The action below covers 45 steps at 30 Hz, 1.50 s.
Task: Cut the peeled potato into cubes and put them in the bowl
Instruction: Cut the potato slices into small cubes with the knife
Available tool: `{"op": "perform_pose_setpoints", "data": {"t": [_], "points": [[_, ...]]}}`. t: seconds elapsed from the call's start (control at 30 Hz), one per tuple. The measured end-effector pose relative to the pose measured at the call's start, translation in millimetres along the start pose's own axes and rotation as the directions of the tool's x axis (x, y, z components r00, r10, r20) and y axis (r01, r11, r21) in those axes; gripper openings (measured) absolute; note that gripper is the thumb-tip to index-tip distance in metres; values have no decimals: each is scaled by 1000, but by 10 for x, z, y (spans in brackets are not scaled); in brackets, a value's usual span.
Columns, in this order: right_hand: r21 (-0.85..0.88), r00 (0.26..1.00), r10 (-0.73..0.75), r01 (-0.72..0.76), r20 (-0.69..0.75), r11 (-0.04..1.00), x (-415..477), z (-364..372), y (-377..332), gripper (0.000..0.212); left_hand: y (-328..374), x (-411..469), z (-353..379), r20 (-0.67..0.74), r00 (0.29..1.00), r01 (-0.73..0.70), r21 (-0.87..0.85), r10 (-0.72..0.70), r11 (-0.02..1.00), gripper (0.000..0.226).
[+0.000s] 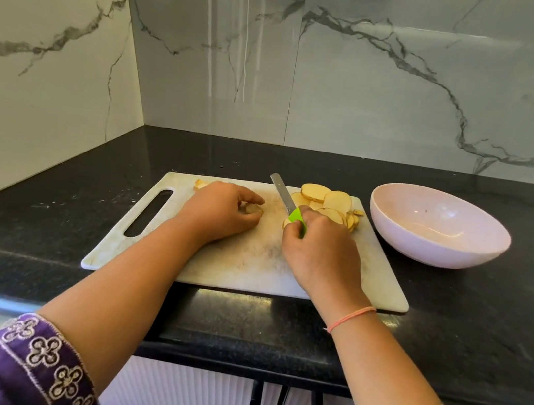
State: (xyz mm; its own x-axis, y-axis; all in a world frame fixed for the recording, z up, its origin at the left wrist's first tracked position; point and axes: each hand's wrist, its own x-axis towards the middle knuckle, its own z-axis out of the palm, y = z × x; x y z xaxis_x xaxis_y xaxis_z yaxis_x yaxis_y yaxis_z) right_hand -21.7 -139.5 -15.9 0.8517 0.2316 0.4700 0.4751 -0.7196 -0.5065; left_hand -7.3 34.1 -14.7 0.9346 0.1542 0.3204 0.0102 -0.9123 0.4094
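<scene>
A white cutting board [250,258] lies on the black counter. Several round potato slices [326,201] are piled at its far right corner. My left hand [222,211] curls its fingers round a small potato piece [253,208] near the board's middle. My right hand [317,248] grips the green handle of a knife [282,193], whose blade points away and to the left, between the two hands. A pale pink bowl [438,226] stands to the right of the board with nothing in it.
A small potato scrap [199,184] lies at the board's far left edge, above the handle slot [149,212]. Marble walls close the counter at the back and left. The board's front edge overhangs the counter's lower step.
</scene>
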Motion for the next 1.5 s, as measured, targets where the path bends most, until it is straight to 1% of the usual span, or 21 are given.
{"op": "perform_pose_setpoints", "data": {"t": [0.07, 0.13, 0.3, 0.37, 0.43, 0.5, 0.53, 0.7, 0.83, 0.93, 1.03, 1.17, 1.27, 1.33, 1.37, 1.43, 1.5], "points": [[-2, 1000, -5, 5, -1, 1000, -2, 4, 4, 36, -9, 14, 19, -3, 1000, -4, -4, 4, 1000, 25], [-2, 1000, -6, 6, -1, 1000, 10, -1, 15, 36, -30, 46, 19, -44, 999, 13, 8, -13, 1000, 24], [14, 1000, -8, 8, -1, 1000, 25, -3, 0, 35, -188, 137, -37, -145, 981, 147, 116, -130, 982, 27], [19, 1000, -2, 2, 2, 1000, 22, -2, -6, 35, -202, 137, -32, -158, 981, 128, 103, -111, 986, 24], [31, 1000, 12, -13, 7, 999, 8, -2, -14, 36, -143, 95, -11, -122, 992, 31, 70, -22, 997, 19], [44, 999, 33, -33, 13, 998, 3, -7, -19, 36, -73, 60, 26, -69, 995, -75, 58, 79, 996, 19], [57, 999, 48, -49, 19, 997, 3, -11, -17, 35, -49, 51, 37, -54, 994, -89, 57, 92, 994, 20], [167, 993, 108, -114, 46, 979, 33, -47, 30, 30, -67, 105, 51, -101, 995, 0, 92, 9, 996, 23], [201, 991, 130, -136, 44, 970, 17, -59, 41, 29, -116, 110, 50, -156, 986, 74, 74, -62, 995, 23], [230, 990, 134, -138, 30, 964, 23, -60, 42, 29, -140, 130, 27, -170, 981, 114, 87, -98, 990, 23], [264, 989, 144, -144, 19, 954, 7, -50, 60, 28, -144, 132, 15, -170, 977, 149, 99, -131, 984, 28], [340, 978, 209, -195, -4, 920, 26, -45, 106, 28, -114, 115, 20, -192, 973, 147, 95, -127, 984, 33], [459, 962, 274, -241, -5, 855, 57, -61, 122, 28, -10, 80, -1, -190, 981, 65, 98, -45, 993, 28], [534, 948, 318, -270, 2, 802, 77, -76, 122, 28, 117, 27, -14, -144, 989, -24, 22, 27, 999, 21], [558, 940, 341, -287, 7, 779, 87, -79, 126, 29, 188, -6, -9, -84, 995, -60, -50, 56, 997, 21], [587, 929, 370, -309, 18, 748, 102, -66, 140, 33, 312, -58, 14, 78, 992, -88, -171, 102, 981, 29], [607, 930, 367, -306, 27, 733, 104, -50, 143, 33, 380, -71, 43, 201, 972, -91, -161, 123, 983, 42]]}}
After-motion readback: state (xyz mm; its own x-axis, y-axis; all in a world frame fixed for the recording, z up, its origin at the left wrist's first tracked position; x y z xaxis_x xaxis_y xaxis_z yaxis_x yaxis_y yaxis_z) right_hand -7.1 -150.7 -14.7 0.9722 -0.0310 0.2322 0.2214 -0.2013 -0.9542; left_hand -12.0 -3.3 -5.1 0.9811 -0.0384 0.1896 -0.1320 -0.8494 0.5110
